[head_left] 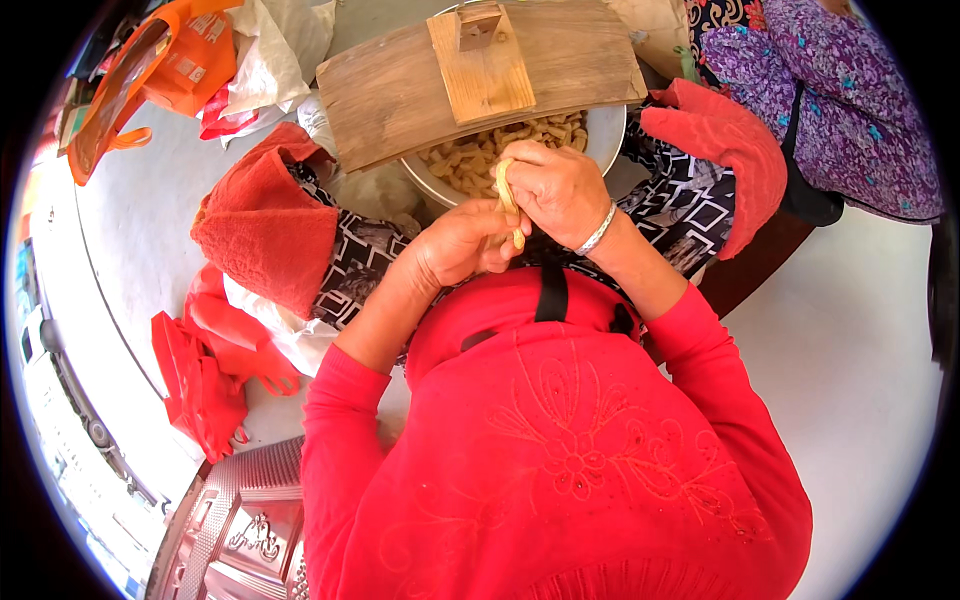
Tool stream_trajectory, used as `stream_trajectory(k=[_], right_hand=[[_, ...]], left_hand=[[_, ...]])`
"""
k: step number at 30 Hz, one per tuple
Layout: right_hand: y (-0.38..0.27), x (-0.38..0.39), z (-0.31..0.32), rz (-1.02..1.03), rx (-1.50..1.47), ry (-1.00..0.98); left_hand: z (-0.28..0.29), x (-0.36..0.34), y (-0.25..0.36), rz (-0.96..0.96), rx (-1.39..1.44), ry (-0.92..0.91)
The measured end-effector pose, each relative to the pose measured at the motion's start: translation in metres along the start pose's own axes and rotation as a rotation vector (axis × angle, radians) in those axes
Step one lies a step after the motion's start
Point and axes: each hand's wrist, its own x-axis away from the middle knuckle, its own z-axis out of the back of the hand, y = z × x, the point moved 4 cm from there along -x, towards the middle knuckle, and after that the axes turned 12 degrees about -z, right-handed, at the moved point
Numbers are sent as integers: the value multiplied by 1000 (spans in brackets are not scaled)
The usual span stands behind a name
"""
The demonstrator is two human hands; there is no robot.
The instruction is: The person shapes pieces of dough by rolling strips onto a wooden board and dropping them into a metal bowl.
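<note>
Between my two hands is a pale yellow, twisted strip (505,190) that looks like dough. My left hand (465,240) is closed around its lower end, with the tip poking out beside the fingers. My right hand (562,190), above and to the right, pinches the upper part. Just beyond my hands stands a round metal basin (615,140) holding many short yellowish-brown pieces (460,165). A wide wooden board (375,90) lies across the basin's far part and hides what is beneath. On that board sits a smaller, lighter wooden piece (485,75).
Red cloths (270,225) cover my knees on both sides. Orange bags (190,65) and a white bag (275,55) are at the far left, a red bag (205,370) nearer. Another person in a purple patterned garment (830,110) sits close at the far right.
</note>
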Motion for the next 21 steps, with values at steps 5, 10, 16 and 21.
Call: stream_trajectory(k=[5, 10, 16, 21], right_hand=[[27, 16, -9, -282, -58, -116], [33, 30, -25, -551, -686, -400], [33, 41, -51, -874, -1630, -425], [21, 34, -54, -891, -1590, -335]], left_hand=[[-13, 5, 27, -638, -1384, 145], [-34, 14, 33, -1061, -1821, 267], [-37, 18, 27, -1180, -1562, 366], [-48, 21, 33, -988, -1321, 370]])
